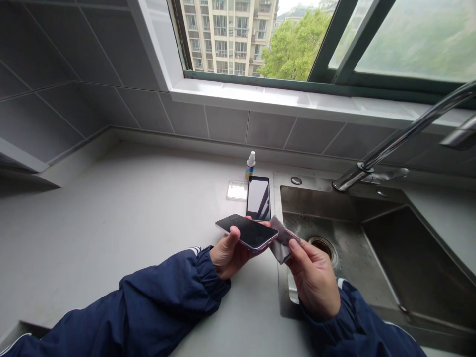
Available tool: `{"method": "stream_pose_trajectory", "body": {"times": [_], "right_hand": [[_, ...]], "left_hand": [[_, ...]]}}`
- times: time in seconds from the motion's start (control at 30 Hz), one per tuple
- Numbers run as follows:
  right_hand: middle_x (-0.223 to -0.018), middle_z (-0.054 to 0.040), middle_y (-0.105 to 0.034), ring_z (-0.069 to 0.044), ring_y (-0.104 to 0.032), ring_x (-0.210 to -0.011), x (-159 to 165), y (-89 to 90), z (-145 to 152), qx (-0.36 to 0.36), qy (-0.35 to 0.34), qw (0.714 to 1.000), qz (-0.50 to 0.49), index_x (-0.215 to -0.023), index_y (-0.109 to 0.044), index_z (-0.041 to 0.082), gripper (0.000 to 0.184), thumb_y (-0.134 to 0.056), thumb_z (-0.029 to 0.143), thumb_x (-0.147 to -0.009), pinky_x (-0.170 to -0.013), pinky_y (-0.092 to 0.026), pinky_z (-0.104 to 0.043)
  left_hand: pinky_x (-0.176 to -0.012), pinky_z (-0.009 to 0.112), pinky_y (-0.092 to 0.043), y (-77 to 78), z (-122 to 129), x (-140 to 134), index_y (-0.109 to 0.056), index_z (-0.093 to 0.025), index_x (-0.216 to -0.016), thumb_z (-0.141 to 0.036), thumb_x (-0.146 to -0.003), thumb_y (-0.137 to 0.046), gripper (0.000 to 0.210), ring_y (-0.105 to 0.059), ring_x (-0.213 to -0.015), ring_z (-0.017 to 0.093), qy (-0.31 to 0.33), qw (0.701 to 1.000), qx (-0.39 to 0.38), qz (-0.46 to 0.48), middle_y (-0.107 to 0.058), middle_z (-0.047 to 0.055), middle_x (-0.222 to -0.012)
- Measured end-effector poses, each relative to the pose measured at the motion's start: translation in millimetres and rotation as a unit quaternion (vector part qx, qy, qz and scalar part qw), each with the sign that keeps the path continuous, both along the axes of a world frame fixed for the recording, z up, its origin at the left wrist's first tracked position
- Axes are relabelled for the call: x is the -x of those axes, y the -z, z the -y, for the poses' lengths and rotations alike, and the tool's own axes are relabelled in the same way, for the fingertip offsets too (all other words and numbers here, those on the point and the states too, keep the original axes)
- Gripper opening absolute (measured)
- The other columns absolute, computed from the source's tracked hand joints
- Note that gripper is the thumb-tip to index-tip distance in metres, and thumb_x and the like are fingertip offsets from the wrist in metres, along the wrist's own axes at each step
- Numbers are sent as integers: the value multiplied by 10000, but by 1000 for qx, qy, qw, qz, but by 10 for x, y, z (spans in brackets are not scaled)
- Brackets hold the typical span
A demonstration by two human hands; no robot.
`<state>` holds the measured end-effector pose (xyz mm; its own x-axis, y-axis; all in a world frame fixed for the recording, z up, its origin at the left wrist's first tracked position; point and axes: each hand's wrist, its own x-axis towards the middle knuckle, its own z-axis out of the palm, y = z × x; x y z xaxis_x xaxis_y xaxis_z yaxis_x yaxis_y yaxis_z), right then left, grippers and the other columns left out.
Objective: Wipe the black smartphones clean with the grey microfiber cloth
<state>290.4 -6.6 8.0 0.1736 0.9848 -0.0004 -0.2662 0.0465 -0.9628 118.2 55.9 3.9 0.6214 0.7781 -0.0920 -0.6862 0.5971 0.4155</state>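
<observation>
A dark-screened smartphone (247,231) lies screen up in my left hand (231,254), its thumb over the near edge and its fingers mostly hidden underneath. Between the thumb and fingers of my right hand (315,275) is a grey cleaning cloth (281,243) with a zigzag-cut edge. The cloth is right beside the phone's right end; whether they touch I cannot tell. Behind them a second phone or small tablet (259,198) with a reflective screen lies on the counter. A clear phone case (236,190) lies to its left, and a small white-capped spray bottle (251,164) stands behind.
The pale counter (111,223) stretches away to the left. On the right is a stainless steel sink (349,277) with an open drain (323,248) and a chrome faucet (405,136) leaning over it. A window sill (282,99) runs along the back above grey tiles.
</observation>
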Motion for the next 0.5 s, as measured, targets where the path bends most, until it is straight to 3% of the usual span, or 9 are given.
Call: {"method": "stream_pose_trajectory", "body": {"times": [0.23,0.5], "right_hand": [[-1357,-66,-585,-289,-523,-1300,30,-11,103,-71,4,981,178,-1323,-590,234,359,-552,266,-967,-1128,-386,-525],[-1423,-65,-526,-266,-493,-1327,70,-133,122,-133,13,941,310,-1369,-546,242,414,-530,181,-960,-1136,-391,-490]], "left_hand": [[-973,359,-482,-30,-6,12,-679,-191,-1129,-490,-712,-758,519,-639,-1127,250,8,1000,13,1,-679,106,-1225],[-940,359,-505,-30,-4,4,-674,-184,-1101,-492,-685,-778,528,-639,-1124,248,-10,999,36,-24,-685,124,-1205]]}}
